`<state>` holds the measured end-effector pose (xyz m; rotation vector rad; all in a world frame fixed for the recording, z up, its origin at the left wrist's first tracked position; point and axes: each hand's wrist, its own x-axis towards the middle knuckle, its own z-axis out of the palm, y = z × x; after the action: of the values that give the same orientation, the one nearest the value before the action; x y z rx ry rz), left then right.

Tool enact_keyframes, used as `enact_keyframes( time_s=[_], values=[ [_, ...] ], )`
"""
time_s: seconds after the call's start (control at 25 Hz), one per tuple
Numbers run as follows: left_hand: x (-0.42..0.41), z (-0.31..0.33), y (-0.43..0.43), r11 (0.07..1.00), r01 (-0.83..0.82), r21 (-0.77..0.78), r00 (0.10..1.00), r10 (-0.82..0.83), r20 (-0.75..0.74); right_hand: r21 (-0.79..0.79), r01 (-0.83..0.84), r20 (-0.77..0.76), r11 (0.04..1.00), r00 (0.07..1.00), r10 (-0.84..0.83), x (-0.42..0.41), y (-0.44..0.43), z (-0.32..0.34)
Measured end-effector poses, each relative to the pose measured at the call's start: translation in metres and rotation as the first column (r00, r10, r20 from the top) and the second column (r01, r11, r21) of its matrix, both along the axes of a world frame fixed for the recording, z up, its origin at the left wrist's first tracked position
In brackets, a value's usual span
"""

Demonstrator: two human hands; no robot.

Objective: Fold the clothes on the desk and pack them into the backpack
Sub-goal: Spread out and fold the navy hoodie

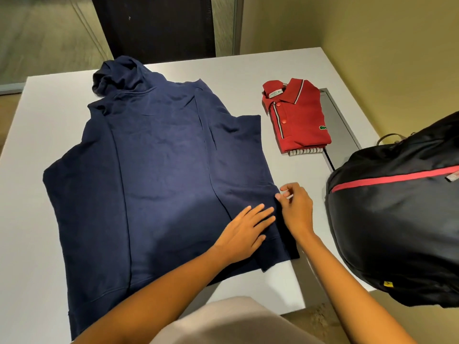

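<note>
Navy hoodie [161,170]: flat on table [49,95], long axis near-to-far, hood pointing away. Left hand [244,232]: flat, fingers straight, pressing the near right corner. Right hand [295,209]: pinching the right edge. Folded red polo [300,120], black backpack [397,219]: to the right.

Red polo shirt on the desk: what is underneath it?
A folded striped garment, white with thin dark lines, lies under the red polo shirt. Only its near edge peeks out. The rest is covered, so what kind of clothing it is cannot be told.
</note>
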<state>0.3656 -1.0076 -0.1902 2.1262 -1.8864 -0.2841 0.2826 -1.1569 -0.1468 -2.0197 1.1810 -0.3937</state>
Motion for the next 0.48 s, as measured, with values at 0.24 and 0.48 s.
enact_keyframes(
  time_s=[0.24,0.48],
  values=[
    [0.015,-0.028,0.002,0.976,0.183,0.116,0.982,-0.186,0.015,-0.108,-0.129,0.054,0.986,0.989,0.135,0.097,-0.072,-0.007],
    [0.02,-0.035,-0.003,0.977,0.196,0.087,0.981,-0.196,-0.01,-0.126,-0.118,-0.194,0.985,0.977,0.092,0.189,-0.131,-0.016]
  ],
)
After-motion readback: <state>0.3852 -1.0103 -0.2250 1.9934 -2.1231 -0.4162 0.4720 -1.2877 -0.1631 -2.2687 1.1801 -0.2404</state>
